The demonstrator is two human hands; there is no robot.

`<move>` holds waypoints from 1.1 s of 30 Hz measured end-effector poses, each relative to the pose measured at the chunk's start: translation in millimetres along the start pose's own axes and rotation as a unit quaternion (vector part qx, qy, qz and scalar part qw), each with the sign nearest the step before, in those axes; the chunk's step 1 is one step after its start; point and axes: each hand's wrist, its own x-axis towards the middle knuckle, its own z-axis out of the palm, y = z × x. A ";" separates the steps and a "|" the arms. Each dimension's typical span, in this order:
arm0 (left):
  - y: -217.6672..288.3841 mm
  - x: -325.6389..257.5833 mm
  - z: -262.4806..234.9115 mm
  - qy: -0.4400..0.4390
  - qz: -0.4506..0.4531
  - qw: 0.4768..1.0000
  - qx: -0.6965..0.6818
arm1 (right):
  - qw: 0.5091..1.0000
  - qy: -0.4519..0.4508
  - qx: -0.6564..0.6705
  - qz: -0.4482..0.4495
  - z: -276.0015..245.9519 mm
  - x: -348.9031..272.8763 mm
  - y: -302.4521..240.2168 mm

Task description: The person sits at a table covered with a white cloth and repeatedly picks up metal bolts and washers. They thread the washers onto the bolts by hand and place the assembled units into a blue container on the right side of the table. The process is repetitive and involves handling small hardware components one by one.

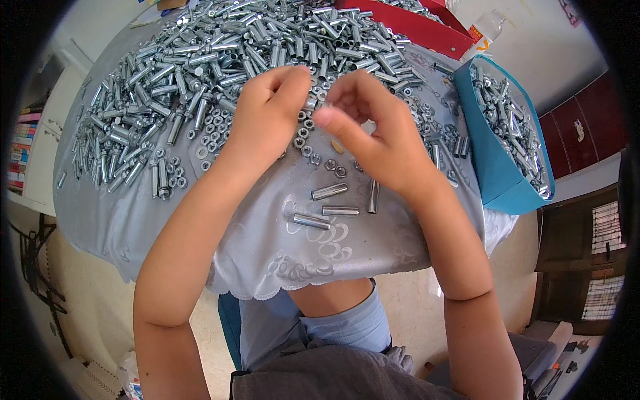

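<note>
My left hand [263, 117] is closed, its thumb and fingers pinched around a short silvery metal sleeve [310, 104] whose end points toward my other hand. Close by on the right, my right hand [383, 137] has its fingers curved and its thumb apart, with nothing visible in its grasp. Loose hex nuts [341, 172] lie on the cloth below and between the hands. Nearer to me are several plain metal sleeves, among them one lying crosswise [340, 211] and one pointing away from me [373, 197]. Beyond my hands spreads a large heap of expansion anchor bolts [227, 53].
A silvery patterned tablecloth [253, 233] covers the round table. At the right edge stands a teal box [490, 167] filled with anchor bolts. A red box [413, 30] with more metal parts is at the back, beside a clear plastic bottle [490, 27].
</note>
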 end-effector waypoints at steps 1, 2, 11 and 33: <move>1.3 -0.6 1.7 0.008 0.003 1.000 0.005 | 0.999 0.016 -0.008 -0.035 1.3 0.8 1.5; 2.1 -0.7 2.9 0.017 0.006 1.000 0.010 | 0.997 0.033 -0.016 -0.070 1.9 1.3 2.3; -0.3 -0.4 0.4 0.023 -0.006 1.000 0.015 | 0.999 0.029 -0.013 -0.036 0.2 1.3 -0.3; 3.0 -2.7 0.3 -0.025 0.015 1.000 -0.001 | 0.997 -0.053 -0.045 0.030 -4.5 -0.9 3.8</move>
